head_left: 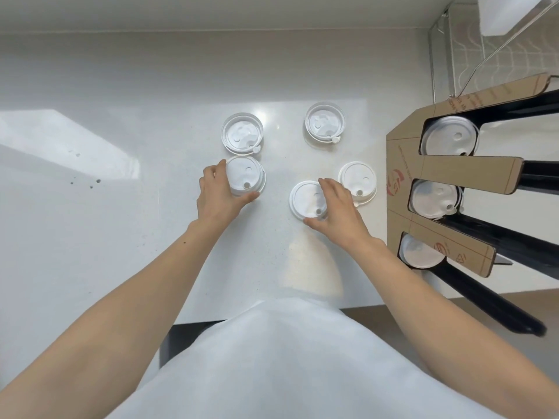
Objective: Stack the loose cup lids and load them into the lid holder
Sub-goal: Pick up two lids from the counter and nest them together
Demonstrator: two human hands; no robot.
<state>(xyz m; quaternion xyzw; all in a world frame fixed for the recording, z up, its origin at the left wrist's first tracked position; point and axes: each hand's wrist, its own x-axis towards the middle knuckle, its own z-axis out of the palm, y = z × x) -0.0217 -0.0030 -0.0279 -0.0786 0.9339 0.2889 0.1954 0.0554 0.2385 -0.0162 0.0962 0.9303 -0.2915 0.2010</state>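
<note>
**Rim grips on two loose lids, holder at right**

On the white counter (90, 237), the left hand (216, 195) cups a dome-up lid (246, 176), thumb at the near rim and fingers curled round the far-left edge; it looks like a grip across the rim, though whether the lid has left the surface cannot be told. The right hand (338, 207) spans a second dome-up lid (307, 199) likewise, thumb on the near rim, fingers arched over the far side. Just beside it to the right lies a third dome-up lid (358, 181). Farther out, two inverted lids rest hollow side up: one (242, 133) touching or nearly touching the left-hand lid, the other (325, 122) well apart. At the counter's right edge stands the cardboard lid holder (402, 155), whose three slots each show lids already loaded. Judged by appearance, the lids are thin moulded plastic: very light, springy rather than stiff, smooth enough to slide on the glossy counter. Holding across opposite points of the rim seems soundest; squeezing the dome risks denting it. Inverted lids probably need flipping before nesting.
</note>
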